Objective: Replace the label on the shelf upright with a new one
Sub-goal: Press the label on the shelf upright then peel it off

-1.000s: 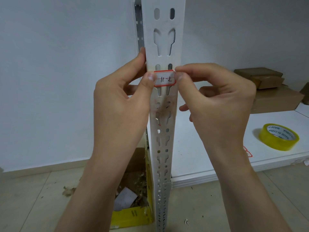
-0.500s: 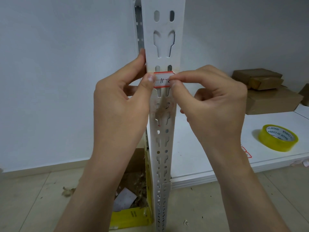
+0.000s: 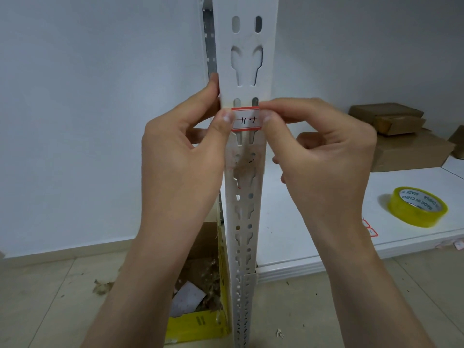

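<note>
A white slotted shelf upright [image 3: 244, 59] runs vertically through the middle of the view. A small white label [image 3: 246, 119] with a red border and handwritten "11-2" lies across its front face. My left hand [image 3: 180, 156] presses its thumb on the label's left end, with the other fingers wrapped behind the upright. My right hand [image 3: 324, 149] pinches the label's right end between thumb and forefinger. Just below the label, a patch of torn paper residue [image 3: 244, 163] stains the upright.
A yellow-tinted tape roll [image 3: 417, 206] lies on the white shelf board [image 3: 313, 244] at right, beside red-bordered stickers [image 3: 369, 228]. Brown cardboard boxes [image 3: 401, 136] sit at the back. A yellow box of scraps [image 3: 200, 320] stands on the tiled floor, left of the upright.
My right thumb and forefinger slid inward over the label, then back out to its right end. The left hand stayed in place.
</note>
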Motion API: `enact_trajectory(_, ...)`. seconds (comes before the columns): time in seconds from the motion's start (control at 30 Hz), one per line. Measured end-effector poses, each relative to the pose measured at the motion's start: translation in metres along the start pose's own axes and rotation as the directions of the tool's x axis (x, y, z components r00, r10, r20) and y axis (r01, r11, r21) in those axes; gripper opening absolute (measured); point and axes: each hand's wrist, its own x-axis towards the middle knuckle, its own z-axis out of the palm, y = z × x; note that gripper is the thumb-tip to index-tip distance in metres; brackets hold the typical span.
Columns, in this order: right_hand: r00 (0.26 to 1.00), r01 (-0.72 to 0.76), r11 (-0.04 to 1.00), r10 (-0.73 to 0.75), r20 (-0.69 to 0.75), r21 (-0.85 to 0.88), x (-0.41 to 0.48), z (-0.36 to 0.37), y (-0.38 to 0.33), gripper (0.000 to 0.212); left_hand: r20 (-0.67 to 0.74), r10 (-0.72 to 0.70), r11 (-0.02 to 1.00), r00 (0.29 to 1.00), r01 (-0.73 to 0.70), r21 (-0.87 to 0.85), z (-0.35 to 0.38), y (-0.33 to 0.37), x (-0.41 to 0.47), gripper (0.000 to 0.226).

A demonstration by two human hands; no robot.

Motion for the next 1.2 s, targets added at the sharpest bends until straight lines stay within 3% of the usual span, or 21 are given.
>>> enact_trajectory(0.2, 0.999, 0.038, 0.998, -0.038, 0.009, -0.058, 0.001, 0.001, 0.001, 0.006, 0.007, -0.007, 1.000, 1.000, 0.007, -0.011, 0.000, 0.000, 0.000, 0.043)
enact_trajectory(0.4, 0.996, 0.011, 0.999, -0.015, -0.086, -0.050, -0.001, 0.002, -0.001, 0.008, 0.009, -0.006, 1.000, 1.000, 0.006, -0.019, 0.001, 0.000, 0.000, 0.043)
enact_trajectory(0.53, 0.999, 0.031, 0.996, -0.035, -0.037, -0.087, 0.000, 0.003, -0.002, 0.006, 0.008, 0.000, 1.000, 1.000, 0.000, -0.009, 0.000, 0.000, -0.001, 0.042)
enact_trajectory(0.67, 0.994, -0.066, 0.998, 0.065, -0.086, -0.007, -0.001, 0.002, -0.004, 0.008, 0.004, -0.003, 1.000, 1.000, 0.004, -0.022, 0.000, 0.000, 0.000, 0.042)
enact_trajectory(0.8, 0.999, -0.021, 0.998, 0.019, -0.035, -0.059, 0.001, 0.001, -0.008, 0.009, 0.003, -0.003, 1.000, 1.000, 0.003, -0.021, 0.001, -0.001, 0.001, 0.043)
enact_trajectory(0.93, 0.991, -0.117, 0.993, 0.116, -0.060, -0.012, -0.001, -0.001, -0.007, 0.010, 0.003, 0.000, 1.000, 1.000, 0.000, -0.026, 0.001, 0.000, 0.000, 0.042)
enact_trajectory(1.07, 0.999, -0.036, 0.997, 0.035, -0.013, -0.068, 0.001, 0.001, -0.007, 0.007, 0.002, 0.003, 1.000, 1.000, -0.003, -0.014, 0.001, 0.000, 0.000, 0.043)
enact_trajectory(1.2, 0.993, -0.109, 0.994, 0.109, -0.038, -0.017, -0.001, -0.001, -0.007, 0.009, 0.007, -0.006, 1.000, 1.000, 0.007, -0.024, 0.001, 0.000, 0.000, 0.042)
